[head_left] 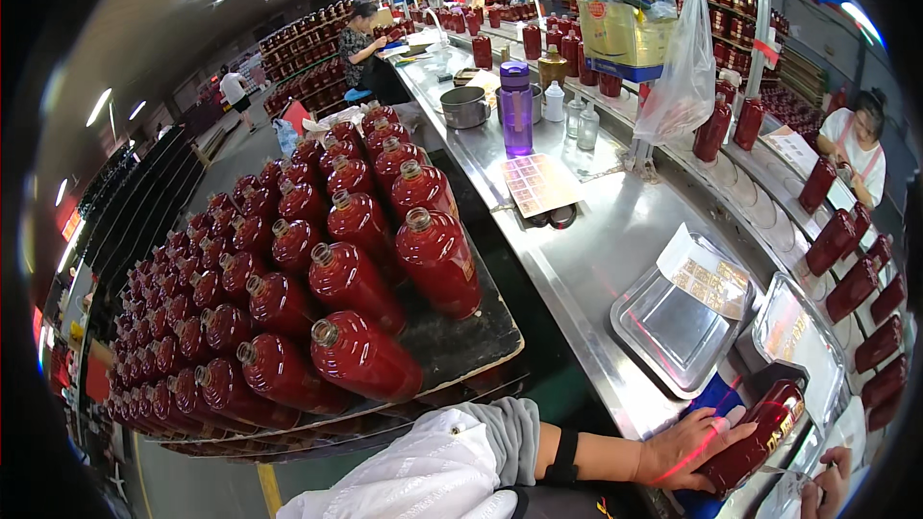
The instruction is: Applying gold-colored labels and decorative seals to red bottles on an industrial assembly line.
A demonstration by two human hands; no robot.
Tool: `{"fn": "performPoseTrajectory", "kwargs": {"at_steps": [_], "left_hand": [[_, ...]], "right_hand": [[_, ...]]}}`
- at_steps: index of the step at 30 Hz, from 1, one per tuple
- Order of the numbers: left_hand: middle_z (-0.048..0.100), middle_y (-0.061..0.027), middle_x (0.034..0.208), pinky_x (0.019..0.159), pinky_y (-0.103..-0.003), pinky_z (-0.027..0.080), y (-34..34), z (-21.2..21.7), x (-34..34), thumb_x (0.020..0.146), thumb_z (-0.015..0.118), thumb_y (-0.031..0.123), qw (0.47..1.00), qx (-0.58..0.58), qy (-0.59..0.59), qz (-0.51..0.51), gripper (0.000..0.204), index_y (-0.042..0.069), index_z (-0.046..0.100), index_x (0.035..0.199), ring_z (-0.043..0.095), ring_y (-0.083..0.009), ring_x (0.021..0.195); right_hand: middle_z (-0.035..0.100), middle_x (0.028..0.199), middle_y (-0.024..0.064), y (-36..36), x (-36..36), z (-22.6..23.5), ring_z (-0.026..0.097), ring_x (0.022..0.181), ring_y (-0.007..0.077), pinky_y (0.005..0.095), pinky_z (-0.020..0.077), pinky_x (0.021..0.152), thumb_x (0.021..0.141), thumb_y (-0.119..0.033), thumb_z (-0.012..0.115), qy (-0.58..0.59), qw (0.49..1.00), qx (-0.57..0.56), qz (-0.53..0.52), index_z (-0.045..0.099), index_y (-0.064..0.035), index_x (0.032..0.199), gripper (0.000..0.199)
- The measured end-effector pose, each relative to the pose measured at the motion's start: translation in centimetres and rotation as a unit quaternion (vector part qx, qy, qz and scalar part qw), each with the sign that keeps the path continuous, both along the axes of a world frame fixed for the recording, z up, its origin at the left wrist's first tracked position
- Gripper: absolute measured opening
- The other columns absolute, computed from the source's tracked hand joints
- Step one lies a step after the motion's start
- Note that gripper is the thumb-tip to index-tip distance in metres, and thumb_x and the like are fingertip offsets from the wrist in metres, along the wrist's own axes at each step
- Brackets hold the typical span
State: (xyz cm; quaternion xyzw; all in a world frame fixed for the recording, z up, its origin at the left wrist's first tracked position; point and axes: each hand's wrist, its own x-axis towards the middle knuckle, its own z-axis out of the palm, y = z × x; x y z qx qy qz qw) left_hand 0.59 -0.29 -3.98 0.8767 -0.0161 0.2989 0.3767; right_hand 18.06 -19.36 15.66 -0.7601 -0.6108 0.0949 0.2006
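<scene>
Down at the lower right, the left hand is on the red bottle, fingers slightly parted and laid along its near side, palm against the glass, the grip partly closed around it. The bottle leans well over, gold lettering facing up, and a thin red line of light runs right across the back of that hand. There's a black band at the wrist, a grey cuff above it. Over to the right hand, low by the picture's edge: fingers bent, near the bottle and apart from the left, but partly cut off, so whether it is pinching anything I can't tell. Just beyond the bottle, blue cloth shows, and here's a metal tray with a sheet of gold labels over its far end; a second tray sits to its right. And on the left, rows of red bottles crowd a dark board, necks up, beside the steel table.
</scene>
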Motion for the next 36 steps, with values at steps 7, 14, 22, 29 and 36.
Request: {"fn": "performPoseTrajectory", "kwargs": {"at_steps": [7,14,22,29,36], "left_hand": [[0.032,-0.0334,0.144,0.109,-0.050,0.026,0.1,0.0,0.2,0.080,0.072,0.040,1.000,-0.008,-0.025,0.006,0.095,0.003,0.020,0.152,0.047,-0.0431,0.116],[0.032,-0.0333,0.144,0.110,-0.051,0.024,0.3,0.0,0.3,0.079,0.073,0.041,1.000,0.003,-0.014,0.005,0.098,0.004,0.020,0.152,0.044,-0.0435,0.122],[0.030,-0.0322,0.147,0.111,-0.051,0.024,0.3,0.2,-0.3,0.078,0.074,0.042,1.000,-0.001,0.004,0.018,0.099,0.004,0.021,0.152,0.042,-0.0425,0.127],[0.030,-0.0310,0.147,0.108,-0.052,0.028,0.2,-0.1,0.5,0.077,0.074,0.043,0.999,0.027,-0.016,-0.013,0.098,0.004,0.022,0.151,0.040,-0.0445,0.127],[0.042,-0.0301,0.137,0.095,-0.052,0.039,1.7,-0.3,0.5,0.072,0.080,0.036,1.000,-0.020,0.001,-0.013,0.095,0.003,0.032,0.147,0.050,-0.0445,0.111]], "right_hand": [[0.054,0.115,0.0193,-0.9,0.7,-0.3,0.052,0.091,0.0288,0.0366,0.0435,0.078,0.093,-0.003,0.055,-0.018,1.000,0.014,0.007,0.053,0.0027,0.087,0.009],[0.054,0.118,0.0204,-2.2,1.5,-0.9,0.055,0.099,0.0297,0.0389,0.0454,0.080,0.095,-0.009,0.055,-0.013,1.000,-0.016,-0.020,0.052,0.0031,0.085,0.017],[0.054,0.116,0.0207,-1.9,0.9,-0.6,0.054,0.103,0.0319,0.0373,0.0440,0.084,0.094,-0.006,0.056,-0.032,0.999,-0.017,-0.016,0.052,0.0031,0.086,0.013],[0.048,0.109,0.0217,-5.2,3.7,-3.7,0.048,0.104,0.0328,0.0382,0.0341,0.096,0.073,-0.002,0.059,-0.010,0.998,0.059,-0.026,0.044,-0.0033,0.080,0.017],[0.054,0.106,0.0205,0.2,0.4,-2.0,0.054,0.096,0.0390,0.0400,0.0437,0.084,0.075,-0.005,0.069,-0.014,0.991,0.121,-0.049,0.055,-0.0004,0.077,0.015]]}}
